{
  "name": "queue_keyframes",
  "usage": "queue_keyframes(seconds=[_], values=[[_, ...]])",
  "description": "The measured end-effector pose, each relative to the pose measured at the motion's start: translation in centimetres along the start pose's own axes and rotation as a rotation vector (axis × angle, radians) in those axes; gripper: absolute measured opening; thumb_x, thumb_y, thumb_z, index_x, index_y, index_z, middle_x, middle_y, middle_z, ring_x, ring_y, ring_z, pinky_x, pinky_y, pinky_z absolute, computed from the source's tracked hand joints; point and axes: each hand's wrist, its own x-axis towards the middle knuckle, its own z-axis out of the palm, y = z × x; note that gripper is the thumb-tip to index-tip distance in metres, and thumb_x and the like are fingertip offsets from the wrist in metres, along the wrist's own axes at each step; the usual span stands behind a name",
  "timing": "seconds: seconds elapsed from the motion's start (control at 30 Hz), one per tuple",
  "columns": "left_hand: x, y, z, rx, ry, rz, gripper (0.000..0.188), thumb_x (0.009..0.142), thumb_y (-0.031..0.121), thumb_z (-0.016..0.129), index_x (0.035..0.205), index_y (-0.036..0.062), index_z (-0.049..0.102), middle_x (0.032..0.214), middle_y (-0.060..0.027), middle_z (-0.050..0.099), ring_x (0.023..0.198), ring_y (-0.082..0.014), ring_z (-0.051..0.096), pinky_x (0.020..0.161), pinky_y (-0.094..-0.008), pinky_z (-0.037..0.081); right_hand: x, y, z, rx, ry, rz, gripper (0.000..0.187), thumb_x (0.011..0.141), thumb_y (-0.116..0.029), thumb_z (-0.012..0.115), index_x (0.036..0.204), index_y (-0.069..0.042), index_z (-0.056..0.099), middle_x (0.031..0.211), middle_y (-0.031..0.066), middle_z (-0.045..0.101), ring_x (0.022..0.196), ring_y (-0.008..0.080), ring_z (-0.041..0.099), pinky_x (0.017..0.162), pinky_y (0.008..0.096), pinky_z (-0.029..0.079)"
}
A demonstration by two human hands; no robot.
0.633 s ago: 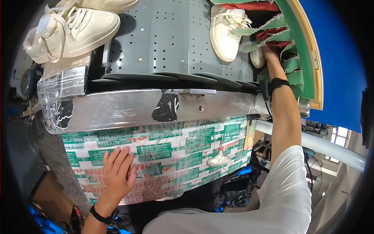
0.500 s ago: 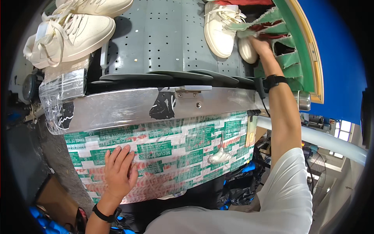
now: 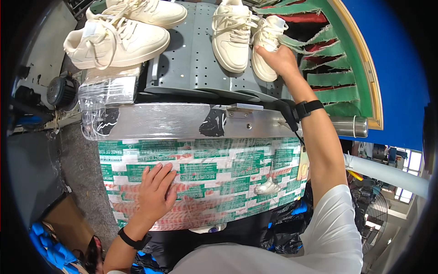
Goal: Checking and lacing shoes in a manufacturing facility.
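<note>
My right hand (image 3: 281, 60) grips a cream lace-up sneaker (image 3: 263, 65), with the thumb over its side and the other fingers partly hidden behind it. This shoe stands on a grey perforated slat conveyor (image 3: 197, 68), toe toward me. Just to its left is a matching cream sneaker (image 3: 232, 51), its laces loose. My left hand (image 3: 156, 194) lies with fingers extended on a panel (image 3: 219, 201) covered in green, white and red printed tape, holding nothing.
Two more cream sneakers (image 3: 123, 49) sit at the conveyor's left end. Frayed green and red curtain strips (image 3: 331, 77) hang in a wood-framed opening at right. A metal rail (image 3: 169, 122) runs along the near edge. Black bags (image 3: 289, 230) lie below; a fan (image 3: 372, 214) stands lower right.
My right hand has drawn the sneaker out from the curtain strips, leftward beside its mate. The view has shifted; my left hand stays on the taped panel.
</note>
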Motion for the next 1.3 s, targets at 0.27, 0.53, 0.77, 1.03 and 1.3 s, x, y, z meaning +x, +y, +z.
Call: queue_keyframes(seconds=[0.27,0.53,0.77,1.03,1.3], values=[[-0.2,-0.5,-0.4,-0.022,0.007,0.002,0.056,0.087,0.012,0.080,0.142,0.0116,0.072,0.157,-0.0087,0.067,0.146,-0.0363,0.059,0.125,-0.0636,0.040,5.0,-3.7,0.3,-0.153,0.472,-0.560,0.092,0.093,-0.050,0.083,0.170,-0.019,0.044,0.163,0.0333,0.046,0.145,0.0523,0.056,0.118,0.0561,0.050],[-0.4,-0.1,-0.5,-0.048,0.006,-0.001,0.056,0.087,0.011,0.083,0.142,0.0119,0.072,0.155,-0.0081,0.067,0.144,-0.0355,0.060,0.124,-0.0633,0.043,8.1,-0.5,-3.7,-0.185,0.196,-0.482,0.048,0.103,-0.042,0.076,0.141,-0.013,0.072,0.128,0.0188,0.076,0.117,0.0373,0.073,0.100,0.0486,0.057],[-0.3,0.1,-0.2,-0.011,0.014,0.001,0.057,0.086,0.011,0.083,0.142,0.0118,0.072,0.156,-0.0079,0.067,0.143,-0.0356,0.061,0.124,-0.0634,0.043,6.6,-4.7,-2.5,-0.199,0.239,-0.498,0.036,0.110,-0.043,0.068,0.133,-0.017,0.072,0.116,0.0131,0.080,0.110,0.0370,0.075,0.091,0.0494,0.058],[0.3,0.6,-1.1,0.001,-0.017,-0.012,0.055,0.091,0.017,0.082,0.145,0.0129,0.071,0.157,-0.0073,0.066,0.144,-0.0361,0.059,0.124,-0.0651,0.041,7.2,-10.1,-2.1,-0.291,0.105,-0.658,0.050,0.103,-0.062,0.071,0.135,-0.024,0.075,0.100,0.0140,0.082,0.102,0.0383,0.077,0.085,0.0513,0.058],[-0.3,0.9,-1.5,0.009,0.029,0.006,0.053,0.088,0.015,0.081,0.141,0.0121,0.073,0.154,-0.0087,0.068,0.142,-0.0364,0.061,0.124,-0.0620,0.041,7.7,-9.2,-3.0,-0.190,0.131,-0.607,0.037,0.099,-0.053,0.080,0.115,-0.019,0.075,0.090,0.0118,0.080,0.094,0.0384,0.078,0.080,0.0507,0.057]])
